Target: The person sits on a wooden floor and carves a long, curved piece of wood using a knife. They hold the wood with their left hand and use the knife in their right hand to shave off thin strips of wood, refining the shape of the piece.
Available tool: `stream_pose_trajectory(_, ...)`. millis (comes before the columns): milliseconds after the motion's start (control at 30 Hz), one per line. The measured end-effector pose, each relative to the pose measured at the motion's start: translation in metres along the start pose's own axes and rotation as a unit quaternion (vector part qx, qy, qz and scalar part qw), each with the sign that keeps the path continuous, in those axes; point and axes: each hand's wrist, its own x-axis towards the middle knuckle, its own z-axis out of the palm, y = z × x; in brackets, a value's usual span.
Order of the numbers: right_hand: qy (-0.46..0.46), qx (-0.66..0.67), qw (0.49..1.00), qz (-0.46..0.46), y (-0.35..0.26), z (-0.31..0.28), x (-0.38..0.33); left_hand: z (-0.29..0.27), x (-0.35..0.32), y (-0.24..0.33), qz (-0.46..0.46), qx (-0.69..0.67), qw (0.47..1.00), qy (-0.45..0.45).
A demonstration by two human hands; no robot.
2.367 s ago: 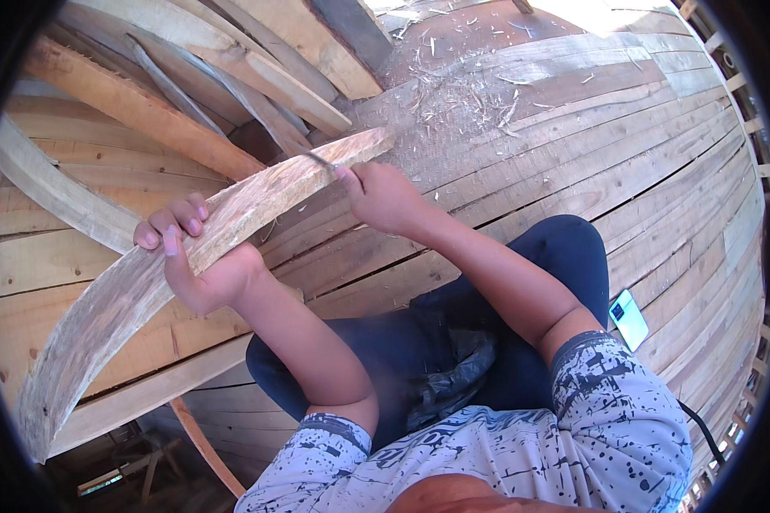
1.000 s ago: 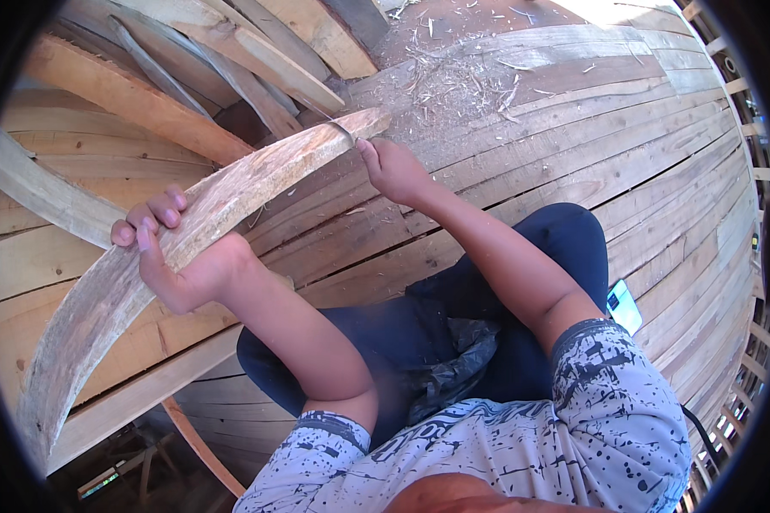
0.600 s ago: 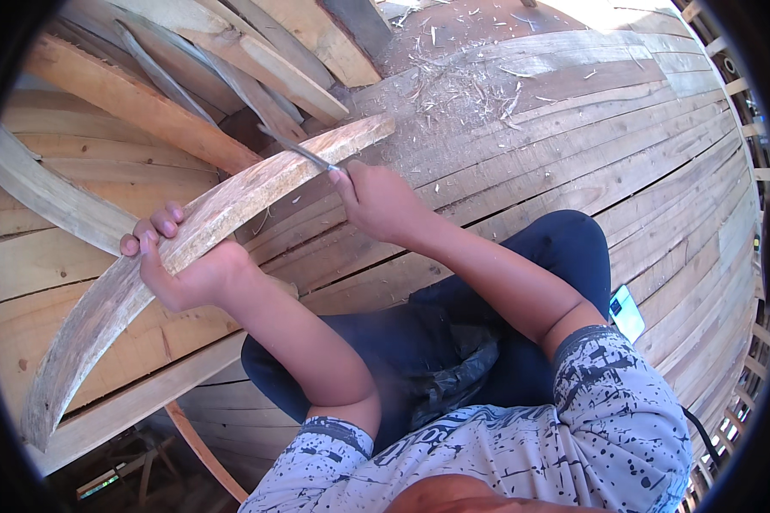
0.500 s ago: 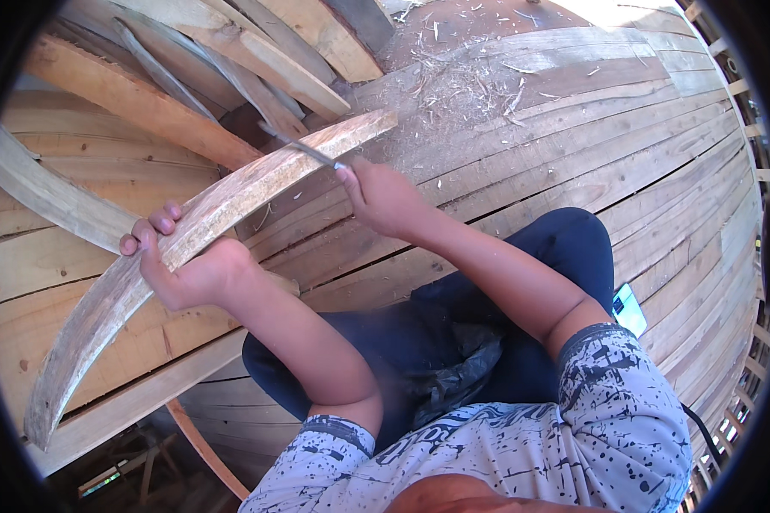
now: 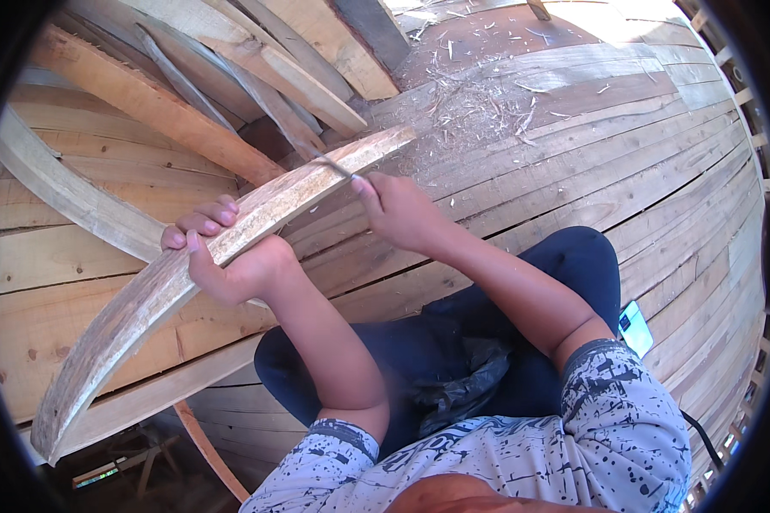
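Note:
A long curved piece of timber (image 5: pixel 282 198) slants across in front of me, from the lower left up toward the middle. My left hand (image 5: pixel 241 272) is closed around it near the middle, fingers over the far side and thumb on the near side. A thin dark metal blade (image 5: pixel 338 166) is gripped in my closed right hand (image 5: pixel 402 212); the fist hides its handle. The blade lies across the timber's upper part, close to its pale, freshly worked face. Whether it touches the wood I cannot tell.
Wood shavings (image 5: pixel 483 103) litter the plank floor (image 5: pixel 522 179) beyond my right hand. Several loose boards (image 5: pixel 231 43) lean at the upper left. Another curved timber (image 5: pixel 85 201) lies behind mine. A phone (image 5: pixel 634 329) rests beside my right knee. A dark gap opens at lower left.
The blade has swung: earlier it reached past the timber's far edge, and now it shows shorter, across the timber. My left hand keeps its hold. The whole view has shifted slightly.

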Motion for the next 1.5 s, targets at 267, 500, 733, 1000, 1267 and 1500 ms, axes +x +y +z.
stream_pose_trajectory(267,0.017,-0.042,0.999,-0.03,-0.001,0.003,-0.007,0.025,-0.007,0.001,0.011,0.052,0.988,0.148)
stream_pose_trajectory(500,0.008,-0.04,0.998,-0.037,-0.022,-0.013,-0.006,0.013,-0.004,-0.001,0.007,0.03,0.991,0.134)
stream_pose_trajectory(733,0.01,-0.055,0.998,-0.023,-0.027,-0.012,-0.006,0.006,0.003,-0.002,0.014,0.059,0.985,0.163)
stream_pose_trajectory(1000,0.016,-0.052,0.996,-0.065,-0.029,-0.01,-0.017,0.018,-0.006,0.001,0.008,0.057,0.986,0.158)
stream_pose_trajectory(1267,0.028,-0.093,0.995,0.004,-0.011,-0.007,-0.001,0.017,-0.008,0.0,0.022,0.052,0.989,0.135)
stream_pose_trajectory(1500,0.017,-0.038,0.996,-0.079,-0.013,-0.007,-0.011,0.019,-0.008,0.0,0.02,0.042,0.989,0.138)
